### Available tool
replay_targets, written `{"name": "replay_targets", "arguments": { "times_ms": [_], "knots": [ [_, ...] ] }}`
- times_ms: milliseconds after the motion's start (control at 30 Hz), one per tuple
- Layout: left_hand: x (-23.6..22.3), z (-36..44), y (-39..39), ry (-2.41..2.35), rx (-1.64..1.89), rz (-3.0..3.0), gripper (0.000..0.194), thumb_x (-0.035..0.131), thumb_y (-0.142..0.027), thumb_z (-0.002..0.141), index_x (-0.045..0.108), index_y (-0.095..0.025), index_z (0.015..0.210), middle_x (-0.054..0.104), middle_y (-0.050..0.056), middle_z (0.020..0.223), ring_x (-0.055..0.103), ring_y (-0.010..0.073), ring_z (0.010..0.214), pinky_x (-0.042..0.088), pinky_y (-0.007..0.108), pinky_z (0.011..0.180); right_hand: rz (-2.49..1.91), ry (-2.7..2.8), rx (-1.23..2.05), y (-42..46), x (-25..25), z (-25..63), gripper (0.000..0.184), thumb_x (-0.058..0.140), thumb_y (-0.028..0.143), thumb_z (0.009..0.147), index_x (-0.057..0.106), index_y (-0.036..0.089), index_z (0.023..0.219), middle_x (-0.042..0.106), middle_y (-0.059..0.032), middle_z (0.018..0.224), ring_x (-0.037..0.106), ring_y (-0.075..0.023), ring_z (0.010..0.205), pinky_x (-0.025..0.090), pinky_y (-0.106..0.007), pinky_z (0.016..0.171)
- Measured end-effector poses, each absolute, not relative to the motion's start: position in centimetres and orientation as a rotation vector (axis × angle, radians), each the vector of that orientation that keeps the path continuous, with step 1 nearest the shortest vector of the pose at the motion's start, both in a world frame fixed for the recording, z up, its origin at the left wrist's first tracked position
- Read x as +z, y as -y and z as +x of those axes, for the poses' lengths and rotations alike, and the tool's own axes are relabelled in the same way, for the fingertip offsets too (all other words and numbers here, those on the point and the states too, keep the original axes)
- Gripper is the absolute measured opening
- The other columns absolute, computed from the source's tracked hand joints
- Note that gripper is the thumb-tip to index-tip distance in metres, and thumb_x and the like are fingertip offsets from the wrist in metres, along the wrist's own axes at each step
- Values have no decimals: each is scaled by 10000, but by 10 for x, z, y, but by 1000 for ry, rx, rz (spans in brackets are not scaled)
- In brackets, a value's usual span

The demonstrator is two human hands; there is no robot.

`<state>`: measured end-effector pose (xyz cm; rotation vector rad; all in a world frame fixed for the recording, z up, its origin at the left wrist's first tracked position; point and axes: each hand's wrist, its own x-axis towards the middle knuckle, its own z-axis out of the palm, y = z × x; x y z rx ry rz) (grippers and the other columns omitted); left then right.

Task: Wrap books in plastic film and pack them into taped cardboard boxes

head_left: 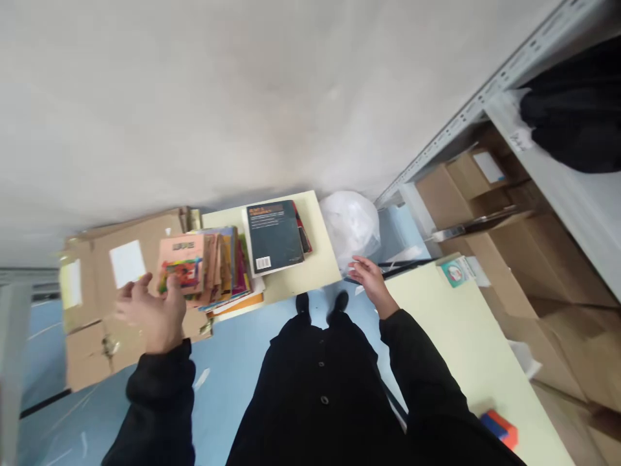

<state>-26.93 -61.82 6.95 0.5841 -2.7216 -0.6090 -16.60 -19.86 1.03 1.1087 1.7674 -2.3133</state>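
My left hand [156,316] is open, fingers apart, at the near edge of a pink-covered book [182,254]. Its thumb overlaps the cover from my view; whether it touches, I cannot tell. That book lies on top of a leaning stack of worn booklets [226,265]. To the right, a dark book [274,234] with a barcode lies back cover up on other books, on a pale yellow table [323,243]. My right hand [371,283] is open and holds nothing, its fingers stretched toward the table's right end, near a white plastic bag [350,226].
Flattened cardboard [99,294] lies left of the books. A second yellow table [451,336] at right bears a red and blue object [499,427] and a small green-and-white box [457,272]. Metal shelving with cardboard boxes [538,265] lines the right side; a wall [272,97] stands behind.
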Motion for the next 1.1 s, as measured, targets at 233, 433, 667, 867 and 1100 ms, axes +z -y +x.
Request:
{"name": "replay_targets", "arguments": {
  "times_ms": [233,433,667,867,1100],
  "knots": [
    [70,-270,472,2845,-857,-315,349,583,-444,781,613,-205,1034,549,125,1235,468,317,1224,354,502,1038,1288,-1803,-2207,131,-29,-176,342,710,384,652,631,210,935,696,-31,825,652,-136,637,490,-273,621],
    [-6,-287,321,3210,-1455,-774,330,583,-424,809,632,-209,1053,635,113,1109,577,273,1074,437,418,967,1257,-2044,-1867,70,-105,-212,189,621,248,722,640,192,901,688,-26,784,645,-145,670,502,-319,702],
    [-148,-309,211,3672,-1608,-397,282,665,-334,732,665,-148,944,696,130,976,635,274,926,462,365,887,802,-2414,-1224,39,-202,-259,335,608,67,715,653,184,1026,693,-88,1033,629,-230,981,447,-405,940],
    [-207,-305,186,3733,-1740,-252,401,602,-239,771,609,-112,1151,627,175,1212,589,311,1101,409,397,975,491,-2462,-1096,44,-252,-273,461,570,64,773,563,136,1229,631,-158,1151,549,-290,1118,391,-437,980],
    [-227,-294,177,3667,-1980,-246,513,605,-241,748,532,-121,1242,585,161,1269,485,336,1236,349,432,1046,450,-2515,-1021,38,-256,-284,167,456,151,843,609,183,785,604,-75,797,543,-205,800,420,-319,748]
  ]
}}
